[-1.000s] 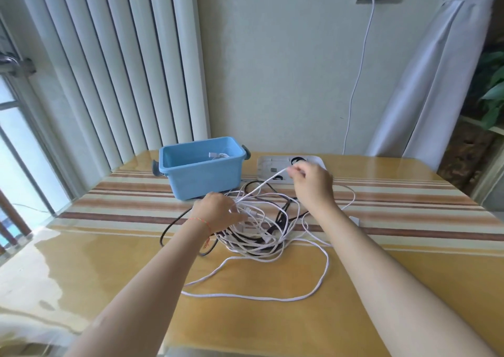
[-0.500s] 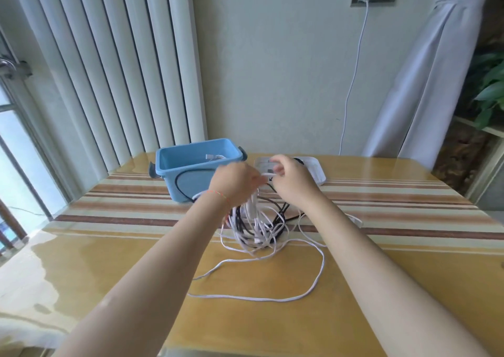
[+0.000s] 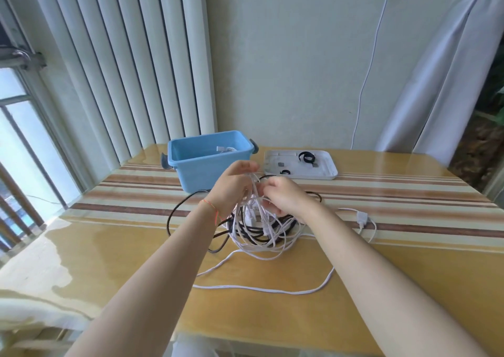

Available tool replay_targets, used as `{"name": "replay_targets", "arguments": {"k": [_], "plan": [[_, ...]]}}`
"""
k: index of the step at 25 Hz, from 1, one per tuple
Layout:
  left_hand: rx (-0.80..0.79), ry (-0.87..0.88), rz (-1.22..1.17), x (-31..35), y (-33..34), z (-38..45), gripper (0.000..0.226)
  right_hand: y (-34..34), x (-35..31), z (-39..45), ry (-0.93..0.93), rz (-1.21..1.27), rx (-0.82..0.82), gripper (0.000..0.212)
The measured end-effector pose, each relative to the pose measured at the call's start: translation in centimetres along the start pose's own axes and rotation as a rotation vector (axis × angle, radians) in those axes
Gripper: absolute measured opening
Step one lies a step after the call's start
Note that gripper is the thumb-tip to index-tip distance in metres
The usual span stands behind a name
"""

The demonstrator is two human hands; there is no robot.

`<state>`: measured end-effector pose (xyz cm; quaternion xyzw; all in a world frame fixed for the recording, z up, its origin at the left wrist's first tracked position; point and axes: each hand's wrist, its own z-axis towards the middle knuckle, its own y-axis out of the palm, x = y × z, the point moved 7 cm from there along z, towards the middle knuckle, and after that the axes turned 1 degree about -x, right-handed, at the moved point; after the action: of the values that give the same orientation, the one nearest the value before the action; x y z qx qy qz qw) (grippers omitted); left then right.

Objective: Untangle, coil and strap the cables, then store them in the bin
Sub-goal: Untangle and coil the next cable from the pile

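Hands have come together over the tangle since a second ago: back then the right hand (image 3: 283, 198) was stretched toward the far side, drawing a single white strand out taut, while the left pinned the heap low on the table. Now the left hand (image 3: 231, 190) holds a bunch of white cables (image 3: 256, 236) lifted above the table (image 3: 109, 261), strands hanging from its curled fingers, and the right hand pinches into the same bunch just beside it. Both hands grasp cable; neither is free.

Below them the black cable (image 3: 174, 215) is looped through the white mass, and one long white run (image 3: 261, 290) trails loose across the near tabletop. A white connector (image 3: 361, 217) lies off to the right, apart from the heap.

The blue bin (image 3: 210, 166) stands just behind the hands with what looks like a stored cable already inside. The white tray (image 3: 324, 171) beside it carries black straps (image 3: 305, 156).

The shift from pulling one strand to gathering and lifting suggests untangling is under way, with the person likely hunting for the knot or a free end. Coiling, strapping and storing this bundle are not yet done.
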<state>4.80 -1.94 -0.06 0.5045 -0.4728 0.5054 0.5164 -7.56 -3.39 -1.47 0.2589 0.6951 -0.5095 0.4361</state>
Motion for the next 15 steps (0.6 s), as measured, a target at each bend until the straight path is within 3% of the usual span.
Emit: {"name": "replay_targets", "arguments": {"k": [4, 6, 9, 11, 13, 14, 15], "plan": [[0.011, 0.161, -0.24, 5.5, -0.4, 0.1, 0.046, -1.1, -2.5, -0.2, -0.183, -0.056, 0.11, 0.019], [0.041, 0.254, -0.13, 8.3, -1.0, 0.3, 0.043, -1.5, -2.6, -0.2, -0.216, -0.131, 0.115, 0.012], [0.116, 0.216, 0.426, 7.9, -1.6, 1.1, 0.038, -1.4, -1.3, 0.1, -0.133, -0.267, 0.049, 0.009], [0.031, 0.115, 0.74, 4.7, -1.1, 1.5, 0.03, -1.1, -0.6, 0.3, -0.109, -0.364, 0.037, 0.015], [0.018, 0.009, 1.272, 2.2, -1.5, 1.4, 0.024, -0.8, -0.6, 0.5, -0.122, -0.402, 0.049, 0.015], [0.082, 0.026, 1.578, 1.9, -1.7, 1.1, 0.025, -0.7, -0.7, 0.5, -0.127, -0.412, 0.043, 0.011], [0.149, 0.118, 1.735, 2.2, -1.3, 0.8, 0.028, -0.5, -0.8, 0.5, -0.128, -0.434, 0.033, 0.008]]}}
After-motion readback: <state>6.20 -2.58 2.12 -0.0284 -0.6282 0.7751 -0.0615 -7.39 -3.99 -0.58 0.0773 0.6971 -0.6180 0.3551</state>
